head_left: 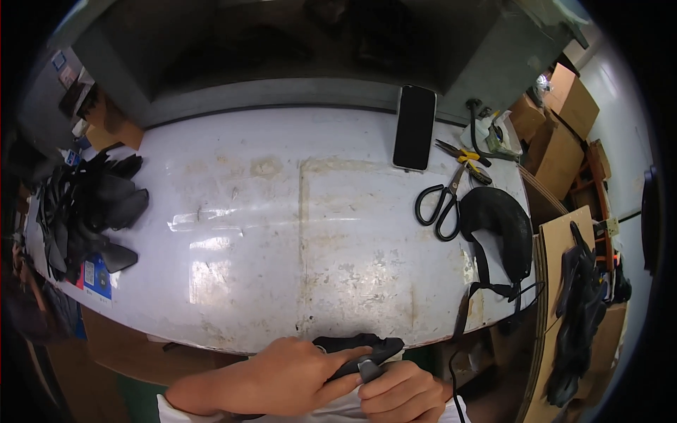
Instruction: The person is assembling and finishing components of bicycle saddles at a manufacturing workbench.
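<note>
At the table's front edge, my left hand (285,377) is closed on a black, shaped, flexible piece (348,343), its fingers lying along the piece. Close beside it, my right hand (405,396) is curled into a fist. A short flat grey tip (368,368) shows between the two hands; the rest of what the right fist grips is hidden by its fingers. The black piece reaches just over the table edge, above my lap.
Black cut pieces (95,204) are heaped at the left. To the right lie a phone (415,128), yellow-handled pliers (462,152), black-handled scissors (446,204) and a curved black pad with straps (504,225). A grey cabinet (268,106) stands behind; cardboard (564,120) leans far right.
</note>
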`<state>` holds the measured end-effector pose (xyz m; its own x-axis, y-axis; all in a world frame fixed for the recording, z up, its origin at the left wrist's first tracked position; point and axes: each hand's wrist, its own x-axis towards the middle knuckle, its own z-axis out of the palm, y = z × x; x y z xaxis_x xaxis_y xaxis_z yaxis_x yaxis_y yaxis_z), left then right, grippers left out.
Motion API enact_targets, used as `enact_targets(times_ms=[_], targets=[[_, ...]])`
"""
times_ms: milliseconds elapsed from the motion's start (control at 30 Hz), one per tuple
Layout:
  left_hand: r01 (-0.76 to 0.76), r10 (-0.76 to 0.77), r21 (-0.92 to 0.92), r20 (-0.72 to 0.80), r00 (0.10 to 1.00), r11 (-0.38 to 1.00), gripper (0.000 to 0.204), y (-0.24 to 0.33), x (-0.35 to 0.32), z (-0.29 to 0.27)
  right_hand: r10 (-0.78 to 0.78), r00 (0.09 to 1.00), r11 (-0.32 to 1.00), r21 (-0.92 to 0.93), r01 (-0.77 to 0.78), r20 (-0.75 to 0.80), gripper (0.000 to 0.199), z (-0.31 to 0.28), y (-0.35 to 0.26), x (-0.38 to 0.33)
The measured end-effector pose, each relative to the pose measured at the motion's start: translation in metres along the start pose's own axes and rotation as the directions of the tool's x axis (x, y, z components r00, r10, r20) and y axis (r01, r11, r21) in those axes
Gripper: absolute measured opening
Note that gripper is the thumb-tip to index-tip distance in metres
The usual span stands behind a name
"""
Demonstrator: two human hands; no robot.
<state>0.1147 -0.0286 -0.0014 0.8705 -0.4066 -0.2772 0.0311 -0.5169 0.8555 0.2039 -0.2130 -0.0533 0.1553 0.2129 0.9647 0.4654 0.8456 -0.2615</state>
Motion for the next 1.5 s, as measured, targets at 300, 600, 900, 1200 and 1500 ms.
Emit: enact_targets(times_ms=[300, 600, 900, 1200, 1500], targets=[[0.029, -0.026, -0.057, 0.041, 0.999, 0.998, 0.047, 0.005, 0.004, -0.011, 0.083, 0.983, 0.978, 0.175, -0.112, 0.162, 0.022, -0.011, -0.016, 0.023], [-0.007, 0.009, -0.028, 0.072, 0.997, 1.0, 0.051, -0.004, -0.002, -0.012, 0.395, 0.876, 0.903, 0.058, -0.426, 0.276, 0.016, -0.017, -0.021, 0.047], [-0.011, 0.021, -0.06, 0.173, 0.985, 0.998, 0.053, -0.009, -0.002, -0.016, 0.308, 0.819, 0.921, 0.063, -0.384, 0.484, 0.014, -0.018, -0.016, 0.047], [-0.032, 0.034, 0.048, -0.042, 0.999, 0.998, 0.059, -0.009, -0.09, -0.011, 0.195, 0.923, 0.979, -0.009, -0.204, 0.331, 0.017, -0.008, -0.018, 0.022], [-0.127, 0.053, -0.424, -0.184, 0.982, 0.897, 0.068, -0.013, -0.091, 0.046, 0.19, 0.93, 0.972, 0.075, -0.224, 0.316, 0.014, 0.003, -0.023, 0.033]])
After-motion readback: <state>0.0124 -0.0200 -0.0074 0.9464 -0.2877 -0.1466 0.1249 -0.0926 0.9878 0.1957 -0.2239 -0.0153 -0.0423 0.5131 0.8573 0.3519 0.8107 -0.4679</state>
